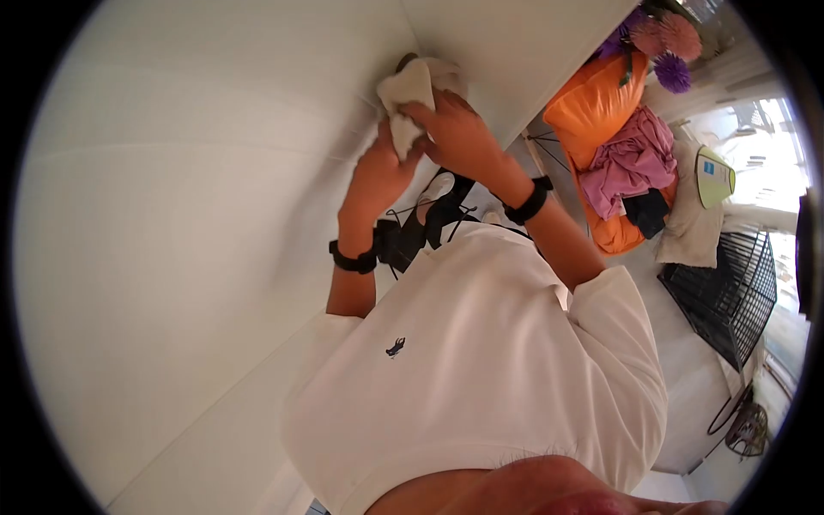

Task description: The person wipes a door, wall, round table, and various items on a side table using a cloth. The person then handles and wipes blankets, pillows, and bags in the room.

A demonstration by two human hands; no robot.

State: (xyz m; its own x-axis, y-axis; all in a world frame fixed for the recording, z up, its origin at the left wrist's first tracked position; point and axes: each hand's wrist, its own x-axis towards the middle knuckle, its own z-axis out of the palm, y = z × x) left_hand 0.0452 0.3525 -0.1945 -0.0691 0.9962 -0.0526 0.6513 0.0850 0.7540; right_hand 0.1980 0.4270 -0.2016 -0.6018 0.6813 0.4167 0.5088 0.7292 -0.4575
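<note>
A cream cloth is bunched up against the white wall. My right hand grips it from the right, fingers pressed into its folds. Lower down, my left hand has the cloth's hanging end pinched between thumb and fingers. The two hands are close together. At the top of the cloth a small dark thing peeks out; I cannot make out what it is, as the cloth covers most of it. Black bands circle both wrists.
To the right, an orange padded seat holds a pink garment and a black cloth. Beyond are a beige cushion, a black wire basket and purple and pink flowers. A white shoe shows below my hands.
</note>
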